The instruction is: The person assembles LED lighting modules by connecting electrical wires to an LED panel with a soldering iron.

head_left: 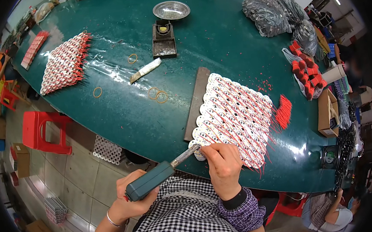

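Observation:
My left hand (131, 192) is wrapped round the dark green handle of a soldering iron (149, 182). Its metal barrel points up and right, and its tip meets the near left corner of a panel of round white circuit boards (233, 117). Thin red wires lie slantwise across that panel. Right beside the tip, my right hand (225, 167) is closed in a pinch at the same corner; what its fingers hold is hidden. A bundle of short red wires (283, 111) lies to the right of the panel.
A dark bar (197, 102) runs along the panel's left edge. Beyond are a wrapped stick (146, 70), a black stand (164, 39) and a metal dish (171, 10). Wired panels (65, 64) lie far left, red spools (308, 71) and grey bags (269, 13) right. A red stool (45, 132) stands left.

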The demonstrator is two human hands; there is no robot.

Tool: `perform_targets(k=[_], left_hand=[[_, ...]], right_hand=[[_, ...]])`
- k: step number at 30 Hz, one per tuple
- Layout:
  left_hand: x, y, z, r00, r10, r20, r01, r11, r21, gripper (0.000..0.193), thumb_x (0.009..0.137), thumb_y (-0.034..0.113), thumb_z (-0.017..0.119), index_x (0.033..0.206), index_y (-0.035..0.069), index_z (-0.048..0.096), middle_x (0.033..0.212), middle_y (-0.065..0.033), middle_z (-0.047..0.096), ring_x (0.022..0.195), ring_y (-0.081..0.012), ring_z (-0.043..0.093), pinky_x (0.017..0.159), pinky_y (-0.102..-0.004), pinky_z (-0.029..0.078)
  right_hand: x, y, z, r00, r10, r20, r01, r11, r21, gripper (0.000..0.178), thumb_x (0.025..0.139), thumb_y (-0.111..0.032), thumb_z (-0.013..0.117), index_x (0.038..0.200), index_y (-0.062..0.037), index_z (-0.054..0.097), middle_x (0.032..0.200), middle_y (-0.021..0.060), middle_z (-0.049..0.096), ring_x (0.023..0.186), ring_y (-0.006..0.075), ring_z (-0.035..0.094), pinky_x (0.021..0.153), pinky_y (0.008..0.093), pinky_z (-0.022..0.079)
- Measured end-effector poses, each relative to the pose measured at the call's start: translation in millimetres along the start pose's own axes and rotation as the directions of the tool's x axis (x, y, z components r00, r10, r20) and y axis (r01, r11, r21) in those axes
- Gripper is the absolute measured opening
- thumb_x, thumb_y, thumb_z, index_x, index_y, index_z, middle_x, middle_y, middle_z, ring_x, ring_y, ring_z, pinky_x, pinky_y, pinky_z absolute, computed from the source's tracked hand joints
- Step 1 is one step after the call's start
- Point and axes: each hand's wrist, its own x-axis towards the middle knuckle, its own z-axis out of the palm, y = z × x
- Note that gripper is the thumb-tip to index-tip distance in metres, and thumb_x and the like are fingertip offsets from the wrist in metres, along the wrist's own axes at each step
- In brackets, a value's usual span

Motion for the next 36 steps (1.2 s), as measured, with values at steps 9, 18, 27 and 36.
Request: perform_targets(k=[9, 18, 27, 36], left_hand=[[-16, -9, -8, 0.993, 0.069, -0.091, -0.067, 0.997, 0.027, 0.022, 0.072, -0.001, 0.077, 0.093, -0.006, 0.071, 0.082, -0.0125, 0.068, 0.063, -0.0194, 0.066, 0.057, -0.0275, 0.052], [-21, -5, -9, 0.998, -0.025, -0.052, 0.025, 1.0, 0.011, 0.029, 0.072, -0.002, 0.077, 0.099, -0.008, 0.07, 0.09, -0.014, 0.072, 0.072, -0.0189, 0.07, 0.065, -0.0269, 0.055], [-16, -1, -6, 0.999, 0.032, -0.04, -0.03, 0.999, 0.039, 0.024, 0.073, -0.004, 0.076, 0.095, -0.006, 0.069, 0.089, -0.0135, 0.071, 0.071, -0.0192, 0.069, 0.065, -0.0275, 0.054], [-17, -4, -5, 0.999, 0.008, -0.035, -0.005, 0.997, 0.074, 0.019, 0.072, -0.002, 0.077, 0.088, -0.005, 0.067, 0.083, -0.0125, 0.069, 0.065, -0.02, 0.067, 0.059, -0.0279, 0.052]], right_hand=[[1, -2, -1, 1.0, 0.0, 0.002, 0.0, 0.999, -0.051, 0.022, 0.076, 0.002, 0.073, 0.097, -0.0059, 0.071, 0.087, 0.0049, 0.062, 0.081, 0.0233, 0.06, 0.073, 0.0369, 0.045], [-2, -10, -4, 0.999, 0.006, -0.039, -0.007, 1.0, -0.018, 0.025, 0.075, 0.007, 0.077, 0.095, -0.0058, 0.071, 0.08, 0.0039, 0.06, 0.076, 0.0234, 0.057, 0.069, 0.037, 0.041], [-7, -10, 2, 1.0, 0.01, -0.026, -0.011, 1.0, -0.022, 0.022, 0.078, -0.001, 0.077, 0.098, -0.0054, 0.071, 0.084, 0.0041, 0.059, 0.078, 0.0228, 0.057, 0.073, 0.0375, 0.042], [-8, -11, 4, 1.0, 0.021, -0.005, -0.021, 0.999, -0.032, 0.021, 0.079, -0.002, 0.076, 0.099, -0.0052, 0.072, 0.085, 0.0042, 0.059, 0.079, 0.0228, 0.057, 0.074, 0.0374, 0.043]])
